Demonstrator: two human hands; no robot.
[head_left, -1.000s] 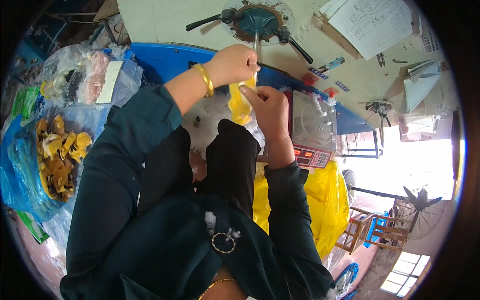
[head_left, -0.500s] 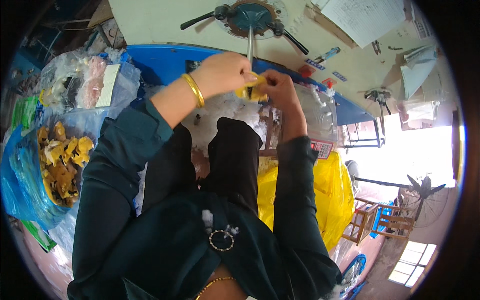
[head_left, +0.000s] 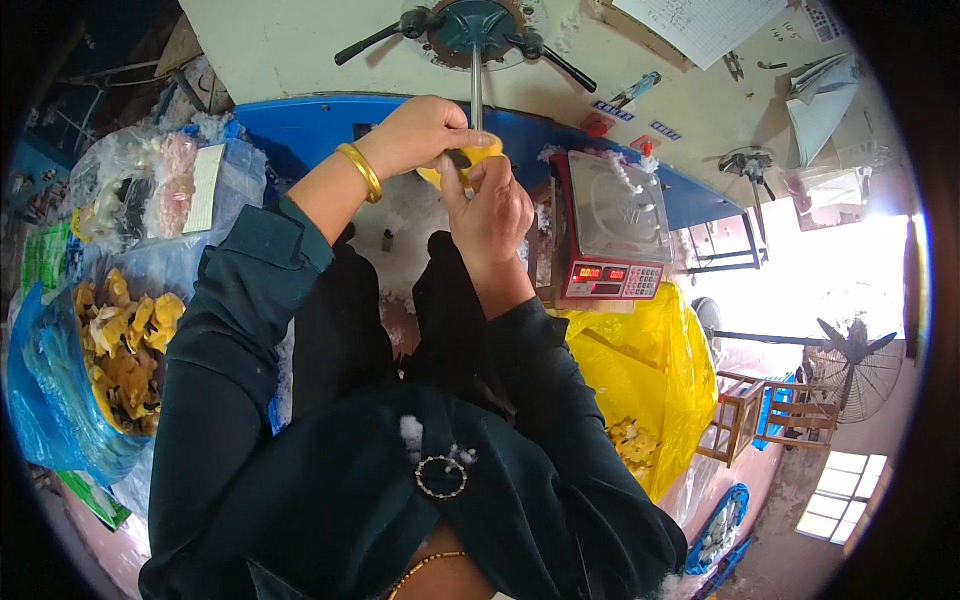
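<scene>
A small yellow plush toy piece (head_left: 486, 152) with a dark patch is between my hands, just below the thin metal tube (head_left: 477, 92). Whether the tube's end goes inside the piece is hidden. My left hand (head_left: 424, 136), a gold bangle on its wrist, closes its fingers on the piece's upper left. From the lower right, my right hand (head_left: 492, 214) pinches it with bent fingers. The tube comes out of a dark green round fitting (head_left: 474, 25) with black-knobbed levers. White fluff (head_left: 405, 215) lies below my hands, around my knees.
At left, a blue plastic bag (head_left: 50, 365) holds several yellow plush pieces (head_left: 125, 350). A red digital scale (head_left: 612, 278) stands at right, above a yellow bag (head_left: 650, 360) with more yellow pieces inside. Papers (head_left: 700, 25) and small tools lie on the pale machine top (head_left: 300, 50).
Both hands have moved slightly left with the plush piece. My right hand has turned and dropped lower, its forearm swinging inward, so the scale and the yellow bag's contents now show.
</scene>
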